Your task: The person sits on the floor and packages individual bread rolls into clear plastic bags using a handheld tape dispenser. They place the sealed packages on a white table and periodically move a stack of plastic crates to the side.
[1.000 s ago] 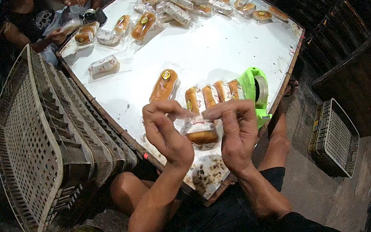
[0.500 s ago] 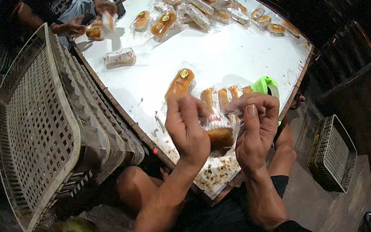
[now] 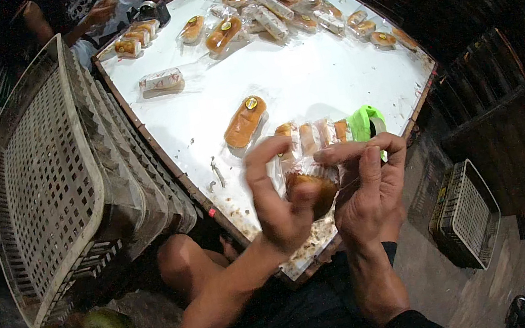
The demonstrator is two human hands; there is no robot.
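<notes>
A bun in clear plastic wrap (image 3: 323, 194) is between my hands above the near corner of the white table. My left hand (image 3: 279, 205) has its thumb and forefinger spread apart, the slightly blurred thumb in front of the bun. My right hand (image 3: 372, 185) is closed, thumb against forefinger, on the wrapper at the bun's right side. Just beyond, a row of wrapped buns (image 3: 308, 137) lies partly hidden by my fingers. Beside the row stands a bright green tape dispenser (image 3: 359, 121). A single bun with a round yellow sticker (image 3: 245, 123) lies to the left.
Wrapped buns are heaped (image 3: 272, 3) at the table's far end. Another wrapped bun (image 3: 161, 82) lies near the left edge of the white table (image 3: 325, 80). Stacked plastic crates (image 3: 46, 169) stand at left, more crates (image 3: 467, 215) on the right floor. A person sits far left.
My left thumb and forefinger have parted from their pinch, and the thumb has come in front of the bun. The person at far left has drawn their hands back from their buns.
</notes>
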